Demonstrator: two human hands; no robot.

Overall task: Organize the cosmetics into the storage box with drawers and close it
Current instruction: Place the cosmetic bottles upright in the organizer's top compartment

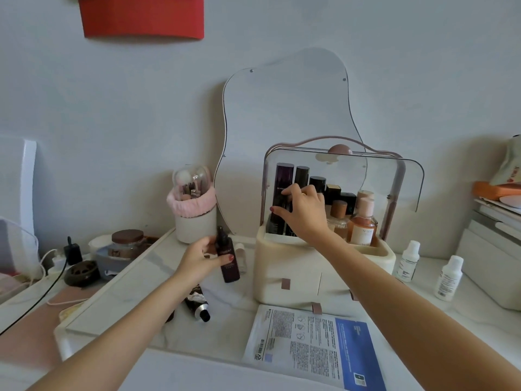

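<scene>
A cream storage box [284, 258] with drawers stands on the table, its clear lid [394, 176] swung up. Several bottles stand inside, among them a tall dark bottle [282, 176] and a peach bottle [363, 221]. My right hand [304, 213] reaches into the top compartment and its fingers touch the dark bottles there. My left hand [203, 258] grips a dark dropper bottle [227, 255] upright, left of the box. A dark tube [198, 303] lies on the table under my left forearm. A small pale bottle [241, 256] stands behind the dropper bottle.
A sheet-mask packet [310, 345] lies in front of the box. Two white bottles [407, 259] [449, 277] stand to its right. A brush holder with a pink band [194, 210] and a wavy mirror [284, 108] stand behind. A jar [127, 244], cables and clutter fill the left side.
</scene>
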